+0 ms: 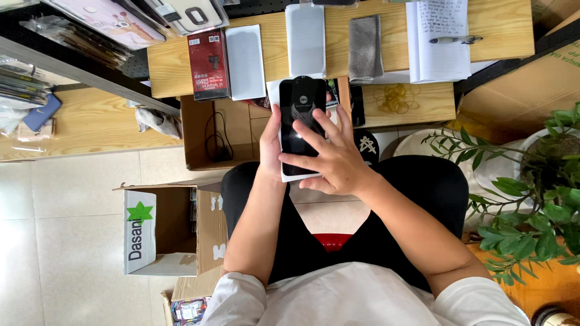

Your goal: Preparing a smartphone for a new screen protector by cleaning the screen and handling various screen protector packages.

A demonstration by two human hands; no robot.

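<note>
At the far left, an open brown cardboard box with a white side panel and green star mark (160, 229) stands on the pale tiled floor (66, 211), just beside the person's left knee. On the light wooden bench (495, 27) above, near its left edge, a dark red flat retail packet (208, 65) lies touching a white rectangular card sleeve (245, 62). The left hand (270, 148) grasps a glossy black smartphone on a white backing sheet (300, 124) along its left side, holding it over the lap, just in front of the bench's front edge. The right hand (331, 154) rests on the screen with fingers spread, unclenched and gripping nothing. Further right on the bench lie a folded grey cloth (365, 48), a loose heap of yellow rubber bands (396, 98) and a white lined notebook (440, 39) with a pen (454, 40) across it. A green leafy potted plant (538, 199) stands at the far right.
</note>
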